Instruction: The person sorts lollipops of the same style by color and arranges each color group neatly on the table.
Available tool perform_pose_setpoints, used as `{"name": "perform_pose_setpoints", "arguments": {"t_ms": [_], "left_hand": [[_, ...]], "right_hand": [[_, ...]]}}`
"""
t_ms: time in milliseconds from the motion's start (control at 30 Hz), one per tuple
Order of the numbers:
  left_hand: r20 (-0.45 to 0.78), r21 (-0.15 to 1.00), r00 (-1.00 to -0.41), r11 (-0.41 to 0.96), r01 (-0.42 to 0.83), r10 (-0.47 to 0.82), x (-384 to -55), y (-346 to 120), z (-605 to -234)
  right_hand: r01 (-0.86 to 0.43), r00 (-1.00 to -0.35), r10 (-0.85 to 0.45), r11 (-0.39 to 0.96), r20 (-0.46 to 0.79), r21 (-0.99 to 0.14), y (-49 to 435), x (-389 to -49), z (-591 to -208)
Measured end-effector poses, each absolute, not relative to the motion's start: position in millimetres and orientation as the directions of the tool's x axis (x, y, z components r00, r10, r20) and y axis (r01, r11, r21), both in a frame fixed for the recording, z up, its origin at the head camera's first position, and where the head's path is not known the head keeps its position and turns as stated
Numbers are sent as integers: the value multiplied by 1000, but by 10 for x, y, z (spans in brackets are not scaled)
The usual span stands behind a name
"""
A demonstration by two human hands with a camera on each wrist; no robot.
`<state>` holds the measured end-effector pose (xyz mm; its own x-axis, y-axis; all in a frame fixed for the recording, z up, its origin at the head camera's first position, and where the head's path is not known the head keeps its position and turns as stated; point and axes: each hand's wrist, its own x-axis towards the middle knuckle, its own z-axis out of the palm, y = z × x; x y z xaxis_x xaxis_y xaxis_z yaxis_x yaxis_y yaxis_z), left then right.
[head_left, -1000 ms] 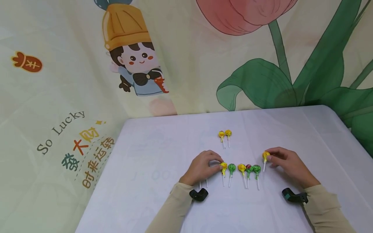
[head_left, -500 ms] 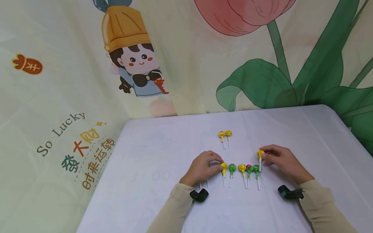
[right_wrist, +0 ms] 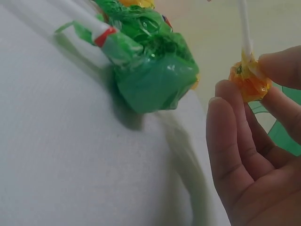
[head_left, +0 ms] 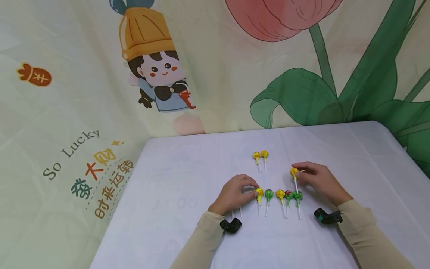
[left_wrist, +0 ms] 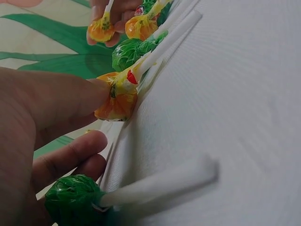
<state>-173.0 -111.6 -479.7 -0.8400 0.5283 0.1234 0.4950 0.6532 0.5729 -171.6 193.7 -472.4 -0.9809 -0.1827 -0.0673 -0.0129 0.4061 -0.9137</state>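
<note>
My left hand (head_left: 234,194) pinches the yellow-wrapped head of a lollipop (head_left: 259,192), which lies on the white table with its stick toward me. In the left wrist view a dark green lollipop (left_wrist: 75,200) lies beside that hand's lower fingers. My right hand (head_left: 320,181) holds another yellow lollipop (right_wrist: 249,87) by its head between thumb and fingers, raised off the table. Its stick points down and overlaps a green lollipop (head_left: 298,196) at the row's right end. Between the hands lie a green lollipop (head_left: 268,194), a yellow one (head_left: 280,195) and a red-and-green one (head_left: 288,195).
Two yellow lollipops (head_left: 260,155) lie together farther back on the white tablecloth (head_left: 188,168). Sticks (head_left: 236,213) show from under my left hand. A printed curtain (head_left: 215,67) hangs behind the table's far edge.
My right hand has moved left and slightly away from me with its yellow lollipop, from beside the row to behind the green one at its end. My left hand has stayed in place.
</note>
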Motion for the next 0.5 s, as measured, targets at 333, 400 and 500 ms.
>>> {"name": "perform_pose_setpoints", "arguments": {"t_ms": [333, 400, 500], "left_hand": [[127, 556, -844, 667, 496, 521, -1727, -1104, -4809], [127, 553, -844, 670, 496, 521, -1728, -1105, -4812], [123, 555, -846, 671, 492, 519, -1734, -1105, -4816]], "right_hand": [[6, -975, -207, 353, -85, -936, 1925, -1821, -4721], [17, -972, -214, 342, -95, -940, 1925, -1837, -4733], [26, -968, -226, 329, -105, -944, 1922, -1861, -4752]]}}
